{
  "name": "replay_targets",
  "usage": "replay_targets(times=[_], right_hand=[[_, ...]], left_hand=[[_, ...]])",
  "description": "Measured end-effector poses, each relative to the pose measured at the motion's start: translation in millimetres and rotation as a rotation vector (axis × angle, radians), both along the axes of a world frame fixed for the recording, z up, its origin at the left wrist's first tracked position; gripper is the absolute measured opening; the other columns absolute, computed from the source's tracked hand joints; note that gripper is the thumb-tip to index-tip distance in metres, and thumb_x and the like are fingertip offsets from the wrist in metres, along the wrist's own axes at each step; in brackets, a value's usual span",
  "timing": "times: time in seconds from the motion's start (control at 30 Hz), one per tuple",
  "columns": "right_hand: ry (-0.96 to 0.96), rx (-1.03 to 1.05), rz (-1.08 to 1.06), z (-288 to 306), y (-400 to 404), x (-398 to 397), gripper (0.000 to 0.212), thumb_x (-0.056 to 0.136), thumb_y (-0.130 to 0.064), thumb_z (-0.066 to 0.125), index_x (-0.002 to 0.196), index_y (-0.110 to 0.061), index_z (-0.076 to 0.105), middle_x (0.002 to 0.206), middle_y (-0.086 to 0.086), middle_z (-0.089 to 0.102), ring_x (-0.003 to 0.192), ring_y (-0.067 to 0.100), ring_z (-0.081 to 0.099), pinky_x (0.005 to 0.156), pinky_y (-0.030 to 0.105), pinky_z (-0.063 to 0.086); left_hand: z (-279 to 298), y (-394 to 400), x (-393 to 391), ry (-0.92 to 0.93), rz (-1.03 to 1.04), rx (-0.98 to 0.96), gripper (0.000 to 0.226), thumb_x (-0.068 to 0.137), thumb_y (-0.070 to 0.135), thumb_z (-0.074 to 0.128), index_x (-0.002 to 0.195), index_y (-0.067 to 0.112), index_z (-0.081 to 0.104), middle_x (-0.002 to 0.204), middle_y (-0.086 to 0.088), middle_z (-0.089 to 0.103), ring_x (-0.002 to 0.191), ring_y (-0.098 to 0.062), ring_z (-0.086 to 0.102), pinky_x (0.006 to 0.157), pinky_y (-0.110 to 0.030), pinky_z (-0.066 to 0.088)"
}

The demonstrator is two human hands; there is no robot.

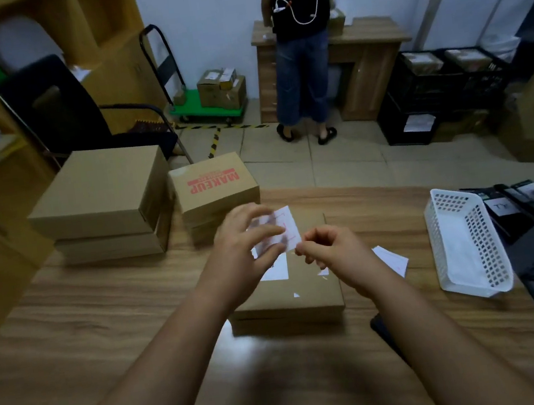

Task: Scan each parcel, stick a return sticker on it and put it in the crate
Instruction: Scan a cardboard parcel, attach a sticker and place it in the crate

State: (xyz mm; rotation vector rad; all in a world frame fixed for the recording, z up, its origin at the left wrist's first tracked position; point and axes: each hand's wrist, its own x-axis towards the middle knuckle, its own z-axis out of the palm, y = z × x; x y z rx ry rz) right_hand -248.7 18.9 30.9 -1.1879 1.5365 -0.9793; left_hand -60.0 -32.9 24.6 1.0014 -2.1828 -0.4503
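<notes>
Left hand: the left hand (246, 239) is raised over the parcel, thumb and curled fingers pinching the white paper sticker with thin red lines (279, 229) by its left part.
Right hand: the right hand (327, 247) pinches the sticker's lower right corner with curled fingertips; motion blur leaves it unclear whether a backing layer is parting there.
Parcel: the flat brown cardboard parcel box (299, 291) lies on the wood-grain table (103, 312) directly under both hands, a white label (276, 269) on its lid.
Other stickers: a white sheet (392, 259) lies on the table just right of the parcel.
Basket: a white perforated plastic basket (464, 241) stands further right.
Waiting boxes: two stacked plain cardboard boxes (102, 203) sit at the table's far left, beside a box printed MAKEUP in red (214, 183).
Crates: black plastic crates (441, 91) stand on the floor well beyond the table, by a standing person (301, 45).
</notes>
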Motion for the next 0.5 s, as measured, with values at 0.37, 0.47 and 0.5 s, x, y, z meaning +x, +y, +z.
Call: replay_targets(times=[0.37, 0.47, 0.5], right_hand=[[-0.043, -0.195, -0.007, 9, 1, -13, 0.016, 0.079, -0.029, 0.072, 0.079, -0.013, 0.071, 0.093, -0.003, 0.065, 0.086, 0.008, 0.06, 0.076, 0.029, 0.047], [-0.034, -0.235, 0.003, 11, 0, -16, 0.009, 0.087, -0.015, 0.071, 0.08, -0.01, 0.07, 0.101, 0.001, 0.066, 0.091, 0.01, 0.061, 0.076, 0.029, 0.05], [-0.027, -0.248, 0.009, 12, 1, -17, 0.009, 0.089, -0.013, 0.069, 0.081, -0.009, 0.07, 0.102, -0.001, 0.066, 0.09, 0.01, 0.061, 0.076, 0.028, 0.051]], left_hand=[[25, 5, -19, 0.194, -0.104, 0.349, 0.018, 0.084, 0.023, 0.074, 0.102, 0.024, 0.076, 0.101, 0.019, 0.07, 0.099, 0.007, 0.06, 0.08, -0.007, 0.044], [29, 2, -22, 0.217, -0.115, 0.351, 0.012, 0.085, 0.022, 0.074, 0.096, 0.024, 0.078, 0.102, 0.02, 0.069, 0.101, 0.004, 0.061, 0.072, -0.015, 0.051], [30, 0, -23, 0.224, -0.12, 0.338, 0.011, 0.084, 0.021, 0.074, 0.095, 0.023, 0.078, 0.103, 0.018, 0.069, 0.101, 0.002, 0.062, 0.074, -0.017, 0.052]])
